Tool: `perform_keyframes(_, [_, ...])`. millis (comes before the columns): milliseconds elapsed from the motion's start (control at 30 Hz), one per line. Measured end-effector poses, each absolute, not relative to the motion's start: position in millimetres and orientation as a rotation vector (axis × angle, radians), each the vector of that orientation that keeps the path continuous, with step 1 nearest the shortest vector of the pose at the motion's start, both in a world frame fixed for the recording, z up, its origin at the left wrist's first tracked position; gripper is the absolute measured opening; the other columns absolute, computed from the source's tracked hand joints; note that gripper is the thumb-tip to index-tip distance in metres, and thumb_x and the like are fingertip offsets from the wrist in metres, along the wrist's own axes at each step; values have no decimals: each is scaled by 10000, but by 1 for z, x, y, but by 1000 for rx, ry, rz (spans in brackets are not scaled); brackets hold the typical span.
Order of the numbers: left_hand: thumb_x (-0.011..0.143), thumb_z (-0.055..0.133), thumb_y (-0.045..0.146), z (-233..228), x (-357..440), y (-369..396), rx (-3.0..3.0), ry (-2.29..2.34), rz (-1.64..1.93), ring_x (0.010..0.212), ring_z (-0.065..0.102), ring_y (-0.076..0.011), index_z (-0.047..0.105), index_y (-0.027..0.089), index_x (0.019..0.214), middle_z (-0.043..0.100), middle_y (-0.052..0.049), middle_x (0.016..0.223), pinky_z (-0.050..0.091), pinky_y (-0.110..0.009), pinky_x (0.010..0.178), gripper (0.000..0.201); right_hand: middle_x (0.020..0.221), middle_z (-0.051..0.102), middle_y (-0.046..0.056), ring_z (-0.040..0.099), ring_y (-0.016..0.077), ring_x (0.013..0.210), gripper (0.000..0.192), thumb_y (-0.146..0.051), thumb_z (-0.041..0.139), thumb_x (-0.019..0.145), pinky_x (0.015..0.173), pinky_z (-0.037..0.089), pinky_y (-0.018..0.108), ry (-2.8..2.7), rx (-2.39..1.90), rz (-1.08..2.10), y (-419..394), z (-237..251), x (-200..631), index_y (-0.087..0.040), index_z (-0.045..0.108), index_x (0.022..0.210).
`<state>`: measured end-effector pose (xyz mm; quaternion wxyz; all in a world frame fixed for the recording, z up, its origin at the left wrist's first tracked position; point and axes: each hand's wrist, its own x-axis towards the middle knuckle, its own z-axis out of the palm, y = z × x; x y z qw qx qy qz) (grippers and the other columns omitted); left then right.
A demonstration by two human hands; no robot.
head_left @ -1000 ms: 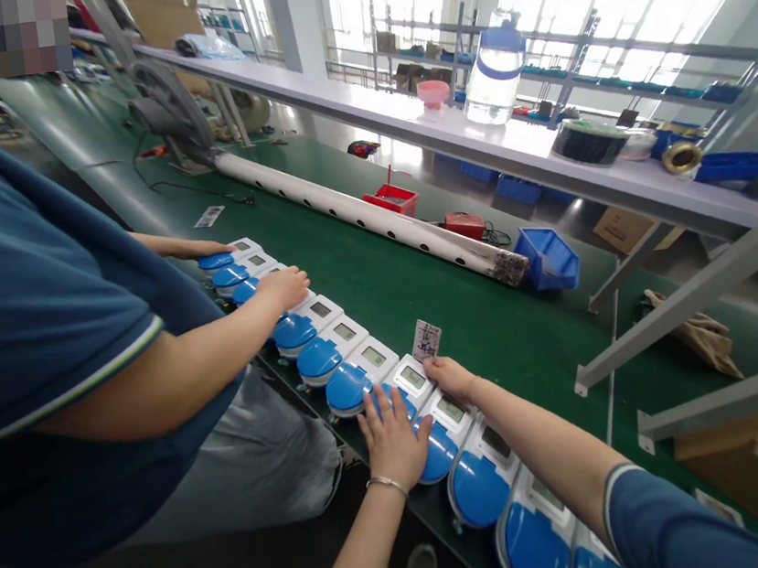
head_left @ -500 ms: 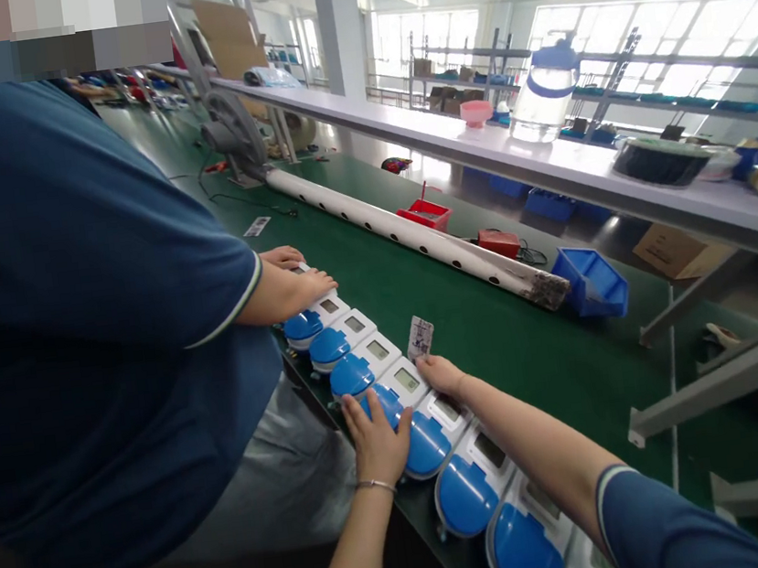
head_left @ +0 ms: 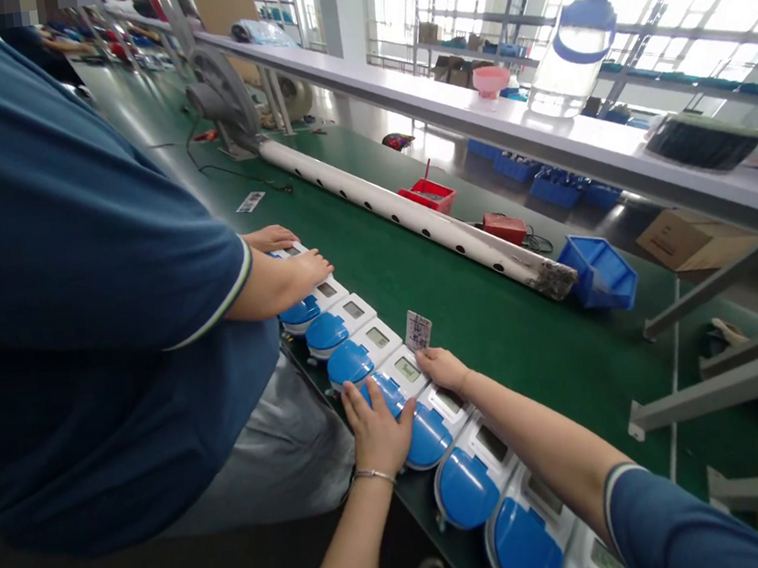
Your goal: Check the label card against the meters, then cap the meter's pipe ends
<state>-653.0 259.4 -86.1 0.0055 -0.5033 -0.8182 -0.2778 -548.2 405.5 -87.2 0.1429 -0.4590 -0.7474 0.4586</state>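
A row of white water meters with blue lids and small display windows runs along the table's near edge. My left hand (head_left: 377, 427) lies with fingers spread on the blue lid of one water meter (head_left: 407, 369), whose display shows characters. Just beyond that meter, my right hand (head_left: 442, 369) pinches a printed card (head_left: 418, 330), held upright at the meter's far end. The right forearm passes over the displays of nearer meters, such as this dark-windowed one (head_left: 492, 443). Farther up the row, a co-worker's hands (head_left: 297, 262) rest on other meters.
A co-worker in a blue shirt (head_left: 67, 221) stands close on the left. Across the green table (head_left: 364, 272) lies a white pipe with holes (head_left: 380, 210). Beyond are a red bin (head_left: 430, 195), a blue bin (head_left: 598, 271) and a raised shelf (head_left: 448, 114). Another card (head_left: 250, 202) lies flat.
The view has shifted slightly. The display beside my left hand now shows different, larger characters. My right hand still holds the card at the same meter, and my left hand stays on the lid.
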Motion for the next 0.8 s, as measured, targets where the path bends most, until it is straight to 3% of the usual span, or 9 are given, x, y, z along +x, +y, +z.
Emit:
perform_keyframes(100, [766, 399, 548, -83, -659, 255, -1621, -2634, -839, 1278, 68, -415, 212, 13, 1308, 23, -284, 1392, 202, -549, 1010, 785, 822, 641, 68, 562, 202, 802, 362, -427, 377, 837, 741, 407, 282, -2175, -1360, 1223, 410, -84, -550, -168, 630, 853])
perform_keyframes(267, [800, 335, 530, -59, -682, 255, -1515, -2679, -704, 1250, 232, -368, 325, 91, 1273, 285, -223, 1342, 247, -537, 991, 646, 875, 620, 123, 556, 211, 820, 431, -397, 273, 869, 746, 397, 295, -2091, -1452, 1090, 442, -74, -555, -124, 602, 915])
perform_keyframes(400, [806, 346, 492, -41, -702, 270, -1372, -2626, -615, 1201, 315, -353, 408, 100, 1209, 346, -203, 1293, 290, -498, 974, 565, 931, 613, 124, 557, 215, 848, 414, -389, 282, 865, 743, 406, 293, -2038, -1480, 1084, 463, -71, -570, -132, 593, 959])
perform_keyframes(800, [795, 347, 527, -56, -720, 290, -1374, -2640, -581, 1242, 220, -388, 277, 133, 1308, 185, -225, 1375, 272, -519, 972, 651, 913, 626, 105, 561, 201, 824, 416, -407, 294, 870, 752, 414, 293, -2014, -1350, 1195, 463, -77, -619, -141, 596, 972])
